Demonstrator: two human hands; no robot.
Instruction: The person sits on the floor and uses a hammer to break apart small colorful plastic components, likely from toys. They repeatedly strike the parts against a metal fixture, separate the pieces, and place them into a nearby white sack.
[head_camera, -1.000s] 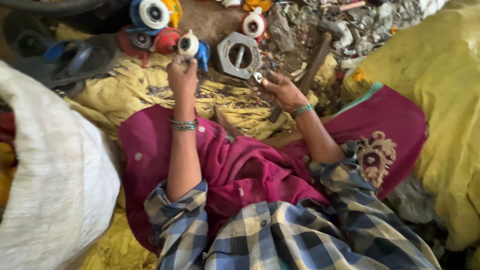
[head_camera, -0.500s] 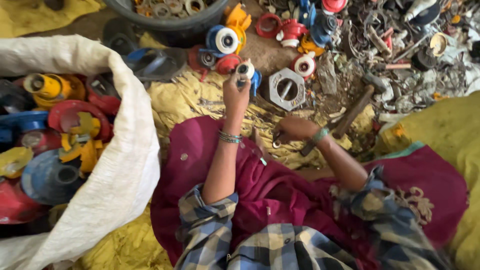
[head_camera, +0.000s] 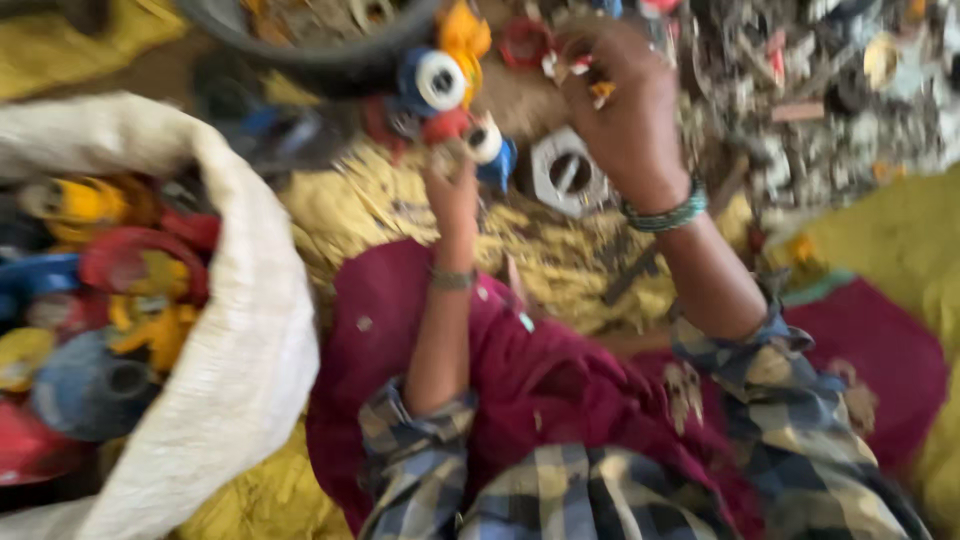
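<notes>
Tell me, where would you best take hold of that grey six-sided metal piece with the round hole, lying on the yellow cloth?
Probably by two opposite flat sides of the grey hexagonal metal piece, coming straight down from above. It lies flat on the yellow cloth, hole upward, so its outer flats are exposed. The right hand hovers above it, the left hand just beside it. The picture is blurred, so finer detail is unclear.

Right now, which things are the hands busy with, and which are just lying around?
In the hands:
left hand holds a small blue and white part
right hand reaches into the scrap pile

Lying about:
white sack of coloured plastic pieces
grey metal block
yellow cloth
</notes>
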